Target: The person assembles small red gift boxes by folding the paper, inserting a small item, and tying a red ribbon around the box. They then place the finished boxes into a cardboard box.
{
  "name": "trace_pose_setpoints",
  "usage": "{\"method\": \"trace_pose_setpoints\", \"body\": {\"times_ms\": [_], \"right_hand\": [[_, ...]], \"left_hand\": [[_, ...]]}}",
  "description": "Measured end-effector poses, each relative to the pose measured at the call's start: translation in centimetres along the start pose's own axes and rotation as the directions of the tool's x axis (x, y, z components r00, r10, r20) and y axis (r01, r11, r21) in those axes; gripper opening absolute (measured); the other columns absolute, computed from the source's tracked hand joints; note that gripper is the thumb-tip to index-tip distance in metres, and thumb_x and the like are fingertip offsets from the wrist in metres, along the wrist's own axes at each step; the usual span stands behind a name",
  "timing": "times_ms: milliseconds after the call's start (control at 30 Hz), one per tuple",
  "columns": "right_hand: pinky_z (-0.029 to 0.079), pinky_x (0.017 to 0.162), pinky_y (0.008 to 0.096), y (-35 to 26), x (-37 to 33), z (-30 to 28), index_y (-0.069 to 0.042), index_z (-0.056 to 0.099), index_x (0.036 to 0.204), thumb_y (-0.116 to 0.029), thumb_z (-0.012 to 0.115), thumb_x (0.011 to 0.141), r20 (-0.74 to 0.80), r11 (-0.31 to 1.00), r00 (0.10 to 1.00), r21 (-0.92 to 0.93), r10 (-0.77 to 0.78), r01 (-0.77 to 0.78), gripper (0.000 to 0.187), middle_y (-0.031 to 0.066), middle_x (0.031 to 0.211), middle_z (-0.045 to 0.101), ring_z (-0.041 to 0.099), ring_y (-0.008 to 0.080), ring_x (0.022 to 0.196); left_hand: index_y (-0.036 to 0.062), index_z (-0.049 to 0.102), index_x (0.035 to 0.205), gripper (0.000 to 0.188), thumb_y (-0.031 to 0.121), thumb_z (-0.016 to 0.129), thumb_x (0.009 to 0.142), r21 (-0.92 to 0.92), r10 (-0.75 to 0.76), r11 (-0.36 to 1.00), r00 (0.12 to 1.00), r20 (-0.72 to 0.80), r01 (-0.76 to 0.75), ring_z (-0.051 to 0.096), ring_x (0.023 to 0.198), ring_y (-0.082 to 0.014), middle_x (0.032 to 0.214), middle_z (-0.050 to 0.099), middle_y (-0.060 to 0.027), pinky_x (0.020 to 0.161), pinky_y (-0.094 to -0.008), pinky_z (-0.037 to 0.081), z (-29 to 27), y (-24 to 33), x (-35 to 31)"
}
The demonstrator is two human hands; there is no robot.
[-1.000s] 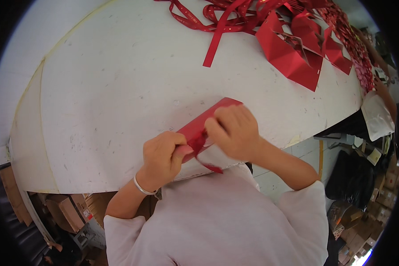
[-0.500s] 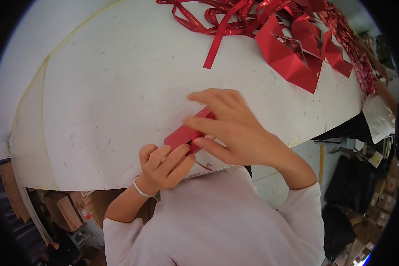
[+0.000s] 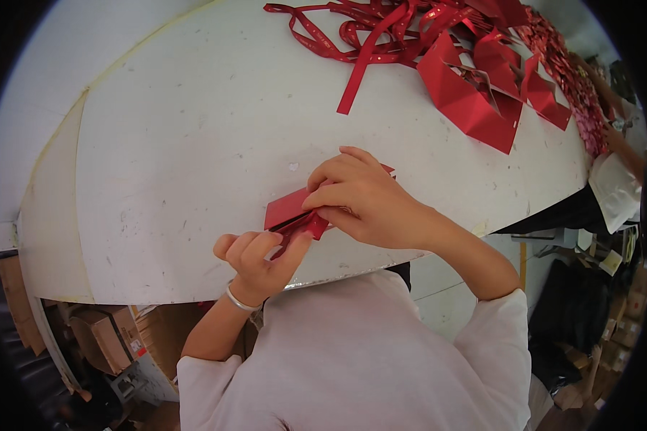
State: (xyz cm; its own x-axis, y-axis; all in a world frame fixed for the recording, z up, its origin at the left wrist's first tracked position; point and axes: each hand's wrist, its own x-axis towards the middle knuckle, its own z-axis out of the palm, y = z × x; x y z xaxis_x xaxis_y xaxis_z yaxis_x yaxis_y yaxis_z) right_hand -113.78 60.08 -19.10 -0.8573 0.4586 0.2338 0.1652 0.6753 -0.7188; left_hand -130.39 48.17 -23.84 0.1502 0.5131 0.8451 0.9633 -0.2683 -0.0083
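A small red folded card box (image 3: 286,208) lies slantwise between my hands, just above or on the white table near its front edge. A dark gap shows along its near side. My left hand (image 3: 255,264), with a pale bracelet at the wrist, grips the near left end between thumb and fingers. From the right, my right hand (image 3: 366,197) pinches the middle of the card by its near flap, its fingers bent over the top. Part of the card sticks out beyond the right hand; the rest there is hidden by it.
On the white table (image 3: 172,158), a tangle of red printed ribbon (image 3: 359,68) lies at the far side beside several red folded card pieces (image 3: 467,104). A shiny red heap (image 3: 553,57) runs along the far right. Another person's arm (image 3: 618,144) shows there. Cardboard boxes (image 3: 104,337) stand below left.
My right hand has come down from hovering with spread fingers and now pinches the red card. The left hand has shifted slightly left, and the card has turned a little flatter.
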Motion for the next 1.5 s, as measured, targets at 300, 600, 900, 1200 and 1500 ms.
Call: {"method": "trace_pose_setpoints", "body": {"times_ms": [300,600,900,1200,1500], "right_hand": [[0.040,0.094,0.0391,-0.6,0.6,-1.6,-0.004,0.060,0.076,0.006,0.055,0.068,0.091,0.607,0.924,0.729,0.372,-0.317,0.013,0.0096,0.101,0.052,0.053,0.0237,0.093],[0.038,0.097,0.0496,1.3,-5.5,-0.9,0.002,0.059,0.073,0.005,0.057,0.069,0.018,0.802,0.900,-0.445,-0.436,0.398,0.005,0.0193,0.125,0.049,0.048,0.0319,0.116],[0.045,0.071,0.0362,1.0,-0.6,-2.4,0.000,0.059,0.095,-0.004,0.056,0.083,0.038,0.975,0.975,-0.019,0.221,-0.220,0.013,0.0132,0.092,0.056,0.055,0.0271,0.079],[0.045,0.076,0.0385,3.7,-3.0,2.6,0.000,0.053,0.078,-0.001,0.060,0.066,-0.384,0.849,0.810,-0.469,-0.443,0.242,0.015,0.0119,0.080,0.050,0.057,0.0296,0.081],[0.048,0.093,0.0501,5.0,-3.9,1.0,-0.001,0.047,0.076,-0.001,0.061,0.073,-0.172,0.736,0.859,-0.611,-0.483,0.291,0.015,0.0141,0.086,0.047,0.058,0.0369,0.100]], "left_hand": [[0.0245,0.068,0.085,0.024,0.014,0.076,0.064,-0.056,0.027,0.998,1.000,-0.011,-0.027,0.039,0.083,-0.0143,0.093,0.049,0.0067,0.071,-0.0324,0.027,0.5,-0.4,0.0],[0.0112,0.062,0.081,0.022,0.002,0.065,0.062,-0.382,-0.140,0.903,0.974,0.177,0.199,0.053,0.079,-0.0192,0.087,0.061,-0.0016,0.072,-0.0333,0.035,0.8,-1.1,1.3],[0.0052,0.056,0.081,0.018,-0.001,0.063,0.066,-0.520,-0.007,0.843,0.968,0.252,0.141,0.056,0.071,-0.0231,0.086,0.063,-0.0074,0.061,-0.0314,0.044,0.8,-2.4,2.6],[0.0030,0.046,0.079,0.017,-0.006,0.058,0.074,-0.668,-0.292,0.565,0.875,0.386,0.484,0.057,0.067,-0.0272,0.082,0.062,-0.0138,0.059,-0.0333,0.048,1.2,-1.1,0.9],[0.0033,0.040,0.074,0.019,-0.006,0.057,0.075,-0.672,-0.178,0.647,0.929,0.326,0.360,0.061,0.073,-0.0309,0.084,0.063,-0.0159,0.068,-0.0397,0.053,1.3,-1.5,0.3]]}}
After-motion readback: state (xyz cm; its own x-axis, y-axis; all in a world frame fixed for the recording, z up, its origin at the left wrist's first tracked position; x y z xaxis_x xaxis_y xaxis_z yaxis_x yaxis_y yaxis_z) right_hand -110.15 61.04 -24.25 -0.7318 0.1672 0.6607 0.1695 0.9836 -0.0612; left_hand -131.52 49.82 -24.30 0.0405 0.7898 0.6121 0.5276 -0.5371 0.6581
